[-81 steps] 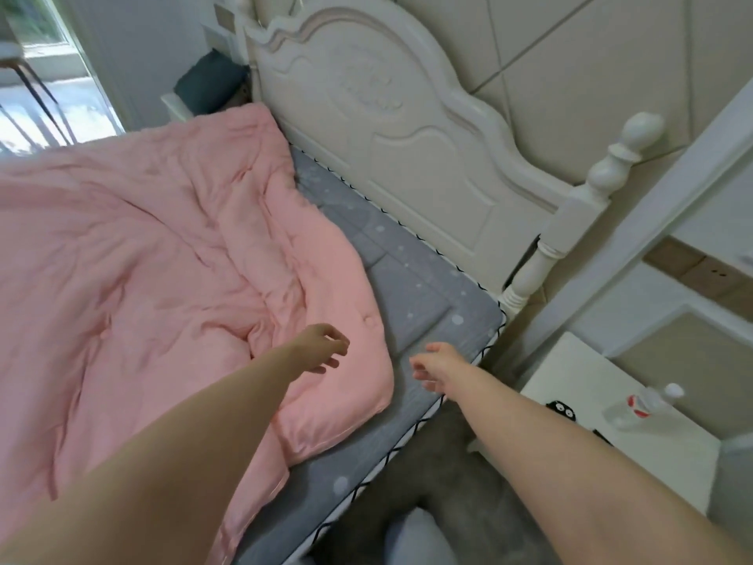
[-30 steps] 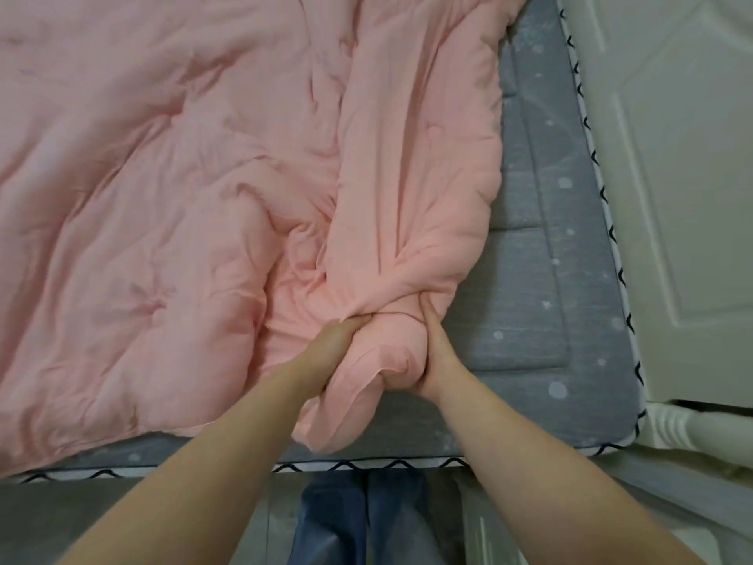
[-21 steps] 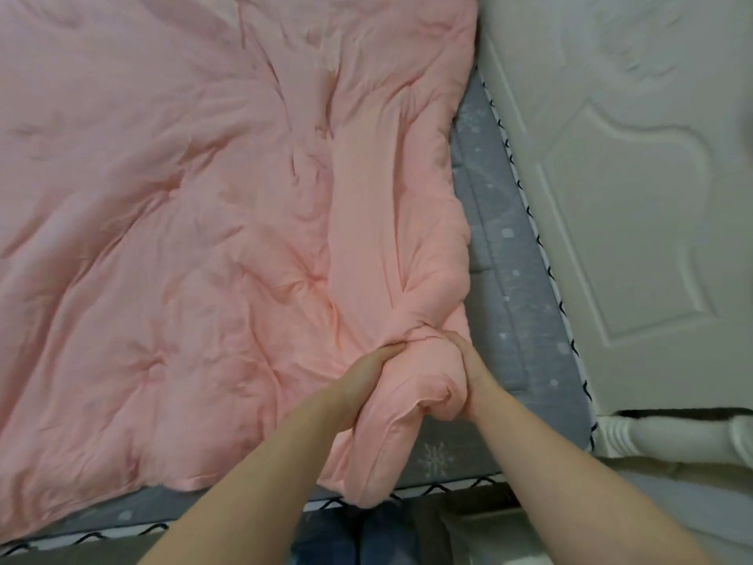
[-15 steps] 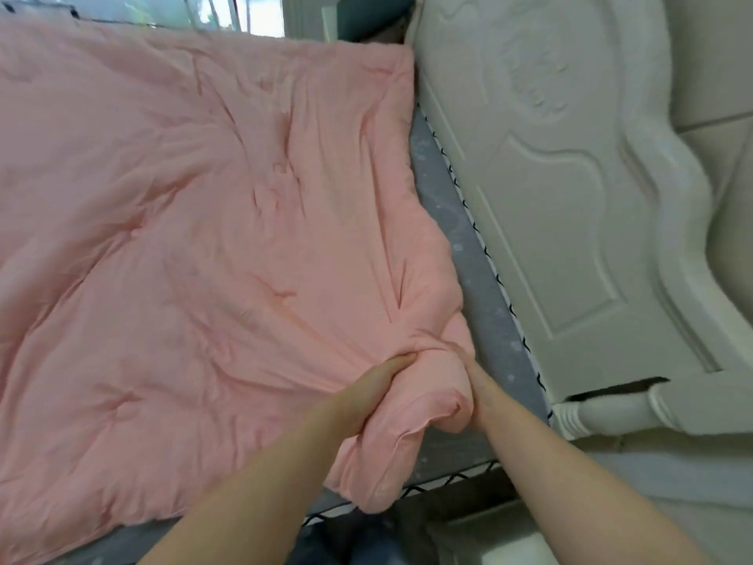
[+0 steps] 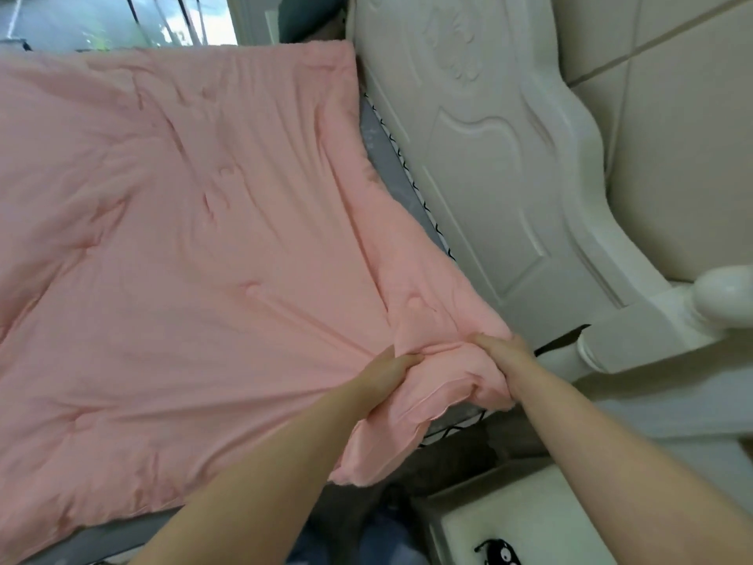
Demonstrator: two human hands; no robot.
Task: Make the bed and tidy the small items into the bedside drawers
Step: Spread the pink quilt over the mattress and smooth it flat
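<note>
A pink quilt [image 5: 195, 246] lies spread over the grey mattress [image 5: 377, 136], beside a white carved headboard [image 5: 489, 165]. At its near corner by the headboard, the left hand [image 5: 387, 371] and right hand [image 5: 505, 356] each clench bunched fabric.

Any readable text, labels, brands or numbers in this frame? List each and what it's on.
None readable.
Headboard: a carved relief emblem, no letters.
Bedside table: a black cartoon figure with eyes, no words.
Pink quilt, gripped by left hand and right hand: plain, no tag showing.
Grey mattress cover: pale dots and zigzag trim only.
</note>
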